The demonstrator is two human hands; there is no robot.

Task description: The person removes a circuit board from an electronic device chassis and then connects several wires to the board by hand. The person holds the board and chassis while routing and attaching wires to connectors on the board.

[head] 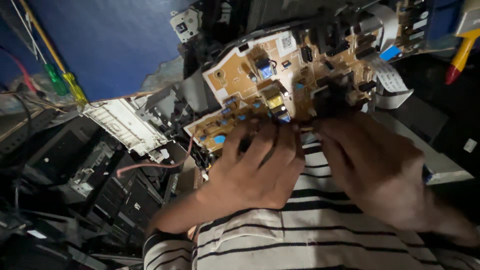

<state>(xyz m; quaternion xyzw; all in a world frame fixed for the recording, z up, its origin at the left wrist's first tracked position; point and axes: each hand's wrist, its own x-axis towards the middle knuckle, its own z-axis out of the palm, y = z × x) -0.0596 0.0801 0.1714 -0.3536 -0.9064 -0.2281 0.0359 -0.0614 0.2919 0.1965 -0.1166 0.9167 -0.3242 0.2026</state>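
Observation:
A tan circuit board (280,75) with blue and yellow parts and black blocks is held up in front of me, tilted. My left hand (255,167) grips its lower edge near the blue capacitors, fingers curled over the rim. My right hand (380,167) holds the board's lower right part, fingertips at a black block (332,97). Below both hands lies my white shirt with black stripes (310,230).
A white flat ribbon cable (387,75) hangs at the board's right. White plastic frame parts (125,125) and dark machine housings (100,190) lie left. Screwdrivers with green and yellow handles (67,85) lean on a blue wall (115,40); a red-tipped yellow tool (460,55) is far right.

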